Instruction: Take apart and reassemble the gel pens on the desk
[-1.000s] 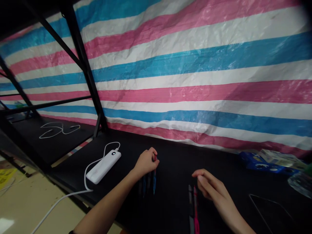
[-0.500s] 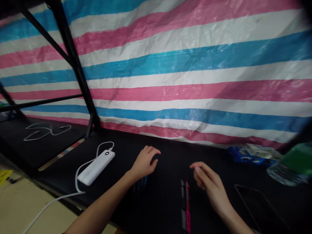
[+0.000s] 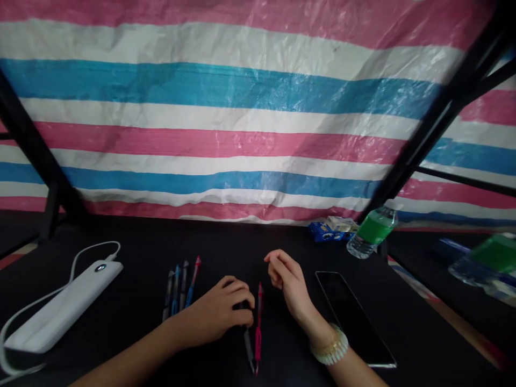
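Note:
My left hand point(image 3: 220, 313) is over the black table point(image 3: 153, 355), its thumb and fingers closed on the upper end of a grey-and-black pen point(image 3: 249, 348). That pen lies at a slant, its lower end close to a pink pen point(image 3: 258, 328). To the right, my right hand point(image 3: 288, 282) hovers with its fingers curled together, nothing showing in them. A row of several pens with blue, dark and red parts point(image 3: 176, 290) lies left of my left hand, partly covered by it.
A white power bank point(image 3: 64, 309) with a white cable point(image 3: 74, 263) lies at left. On the right are a phone point(image 3: 350, 317), a green-labelled water bottle point(image 3: 373, 231) and a blue packet point(image 3: 324, 232). Black metal posts point(image 3: 38, 145) and a striped sheet point(image 3: 226, 145) stand behind.
My view has swung right. My left hand has moved from the pen row to the grey-and-black pen, which now tilts away from the pink one. My right hand stays curled.

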A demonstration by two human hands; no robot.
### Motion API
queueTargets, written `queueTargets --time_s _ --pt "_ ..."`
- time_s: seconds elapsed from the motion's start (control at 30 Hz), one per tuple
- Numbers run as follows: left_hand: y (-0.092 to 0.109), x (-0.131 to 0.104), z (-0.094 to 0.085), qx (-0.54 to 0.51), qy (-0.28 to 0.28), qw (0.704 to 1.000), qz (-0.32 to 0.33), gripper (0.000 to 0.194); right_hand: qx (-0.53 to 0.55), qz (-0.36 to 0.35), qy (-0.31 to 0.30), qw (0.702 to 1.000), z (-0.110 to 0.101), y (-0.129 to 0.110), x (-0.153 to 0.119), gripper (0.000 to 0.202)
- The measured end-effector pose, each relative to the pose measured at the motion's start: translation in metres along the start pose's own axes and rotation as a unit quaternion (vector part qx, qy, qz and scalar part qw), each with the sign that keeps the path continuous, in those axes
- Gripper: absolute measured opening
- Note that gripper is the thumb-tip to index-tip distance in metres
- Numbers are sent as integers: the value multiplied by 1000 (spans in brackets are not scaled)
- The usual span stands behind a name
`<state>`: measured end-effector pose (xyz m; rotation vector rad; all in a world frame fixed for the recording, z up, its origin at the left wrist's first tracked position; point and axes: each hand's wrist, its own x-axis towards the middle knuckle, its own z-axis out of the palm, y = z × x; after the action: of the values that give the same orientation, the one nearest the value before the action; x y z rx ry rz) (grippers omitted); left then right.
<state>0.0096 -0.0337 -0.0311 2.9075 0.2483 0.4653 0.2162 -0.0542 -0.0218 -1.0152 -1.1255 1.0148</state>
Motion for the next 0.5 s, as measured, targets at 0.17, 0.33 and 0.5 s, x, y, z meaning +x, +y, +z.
queueTargets --time_s 0.17,0.33,0.5 --pt "-4 -2 -3 27 1 999 23 22 -25 23 -35 999 -1 3 2 28" --pt "-14 -8 -13 110 98 988 -50 24 -166 8 -136 977 0 -5 -2 31" --pt "-18 -9 -15 216 164 958 -92 21 -334 -71 -268 901 6 -14 -13 27"
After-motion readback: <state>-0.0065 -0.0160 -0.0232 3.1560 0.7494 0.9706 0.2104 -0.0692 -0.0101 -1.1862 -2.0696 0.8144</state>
